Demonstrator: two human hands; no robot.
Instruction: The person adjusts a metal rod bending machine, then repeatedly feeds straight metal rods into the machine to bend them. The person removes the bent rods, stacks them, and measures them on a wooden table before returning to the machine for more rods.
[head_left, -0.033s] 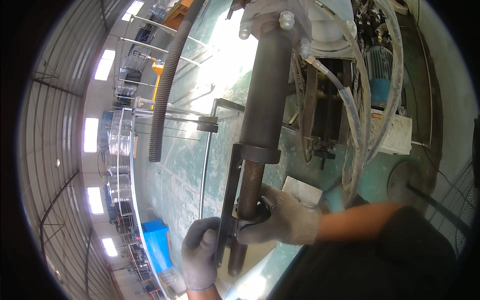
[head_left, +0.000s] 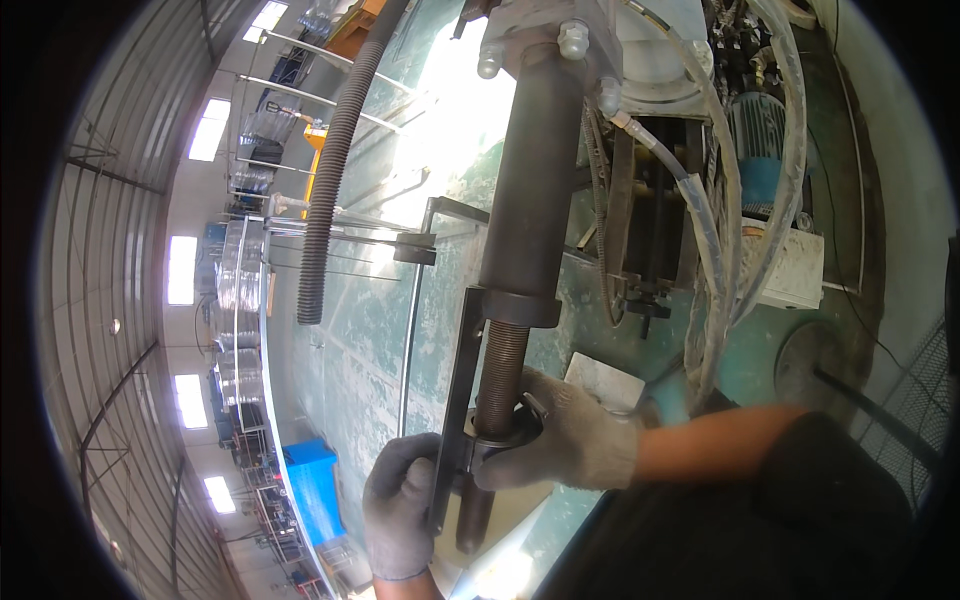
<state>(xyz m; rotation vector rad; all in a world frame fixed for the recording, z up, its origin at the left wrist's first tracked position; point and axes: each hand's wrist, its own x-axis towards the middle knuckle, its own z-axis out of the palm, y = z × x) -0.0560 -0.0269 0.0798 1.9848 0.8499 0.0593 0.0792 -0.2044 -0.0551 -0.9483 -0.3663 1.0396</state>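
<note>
A dark cylinder (head_left: 533, 180) runs down the middle, ending in a collar (head_left: 520, 308). From it a threaded rod (head_left: 503, 365) comes out and passes through a dark ring (head_left: 508, 430); its smooth end (head_left: 474, 520) shows below. My right hand (head_left: 575, 435), in a grey-white work glove, is closed round the ring, thumb in front and fingers partly behind. Along the rod's left side lies a flat metal bar (head_left: 456, 400). My gloved left hand (head_left: 402, 510) is curled at the bar's lower end, fingertips pressed together against it; what they pinch is hidden.
Clear-sleeved hoses (head_left: 705, 230) hang on the right, near a motor (head_left: 760, 150) and a pale box (head_left: 795, 268). A long threaded bar (head_left: 335, 180) hangs at upper left. Farther off stand a metal frame (head_left: 412, 340) and a blue bin (head_left: 314, 490). A white block (head_left: 604, 383) sits beyond my right hand.
</note>
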